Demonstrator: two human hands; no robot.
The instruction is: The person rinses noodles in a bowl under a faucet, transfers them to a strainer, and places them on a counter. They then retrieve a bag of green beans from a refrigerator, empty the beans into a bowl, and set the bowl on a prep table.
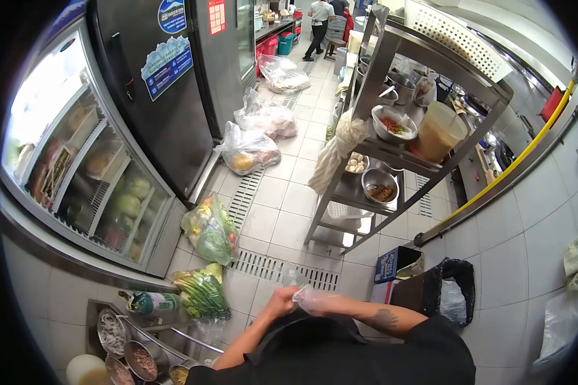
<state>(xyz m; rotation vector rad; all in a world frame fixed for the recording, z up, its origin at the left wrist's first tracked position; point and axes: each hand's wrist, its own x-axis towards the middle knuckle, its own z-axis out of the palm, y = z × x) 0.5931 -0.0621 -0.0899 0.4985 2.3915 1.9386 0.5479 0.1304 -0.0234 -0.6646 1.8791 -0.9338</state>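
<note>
Both hands meet low in the centre of the head view, in front of my dark shirt. My left hand [280,302] is closed, its fingers pinching the edge of a thin clear plastic glove or bag [293,277]. Film from this plastic covers my right hand [318,301], so its fingers are hard to make out. Part of the plastic stands up above the hands, over the floor drain grate [257,264]. On the floor to the left lie a bag of leafy green vegetables [202,292] and a bag of mixed vegetables [212,232].
A glass-door fridge [164,237] stands at left. Several filled plastic bags [249,153] line the aisle. At right are a metal shelf [430,168] with bowls and a black-lined bin [430,292]. Metal pots [141,359] sit at lower left. A person [319,25] stands far back.
</note>
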